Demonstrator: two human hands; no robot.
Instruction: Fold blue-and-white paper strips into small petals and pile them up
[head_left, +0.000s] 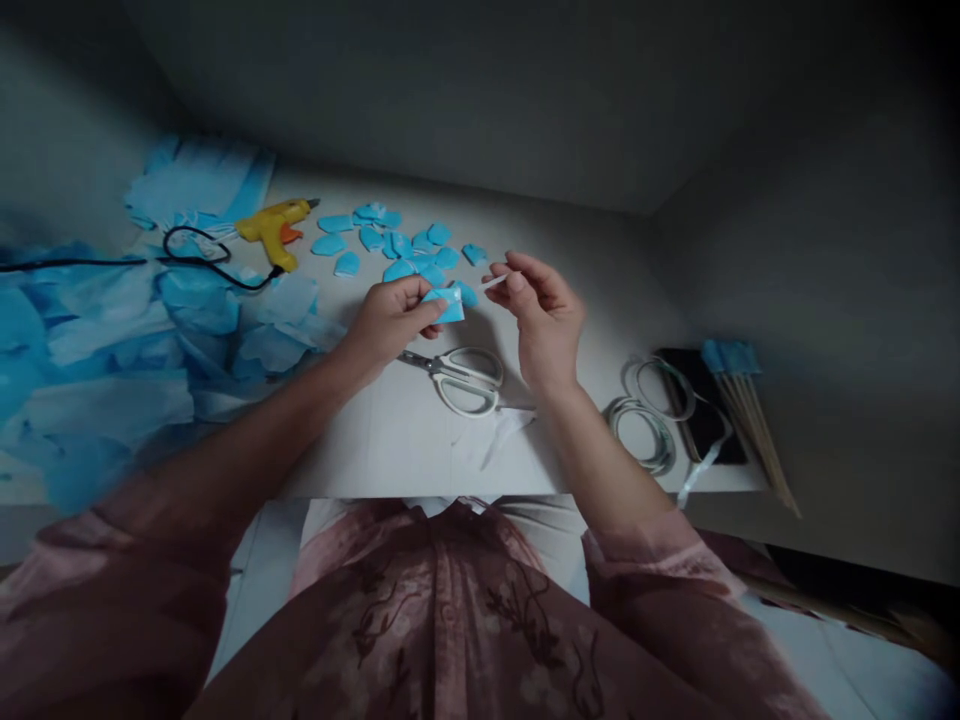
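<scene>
Tabletop (420, 455): white, brightest around the hands, dimming toward the wall at the back.
Blue piece (453, 307): small, flat and light blue, with a straight lower edge and a pale glint near its right end; held above the middle of the table.
Left hand (384, 322): pinches the blue piece narrowly between thumb and fingers, covering its left part.
Right hand (551, 315): holds a slim white strip (495, 281) between thumb and fingertips, near the blue piece but apart from it; whether it is stiff or soft, I cannot tell.
Scissors (433, 366): pale handles toward the right, just below the hands; the left hand and wrist hide part of the blades.
White scraps (501, 432): thin, beside the handles, near the front edge.
Cut blue pieces (400, 244): scattered beyond the hands, many with a rounded end, some overlapping.
Glue gun (262, 225): yellow with an orange trigger, lying on its side; its black cord (82, 265) loops and runs left over the sheets.
Blue and white sheets (127, 335): a crumpled heap filling the left side, partly behind the left forearm.
Ribbon rings (665, 445): pale coils right of the right forearm, by a dark flat object (705, 405).
Sticks (754, 420): a blue-topped bundle at the right end.
Walls (450, 100): grey, dim, meeting in a corner at right.
</scene>
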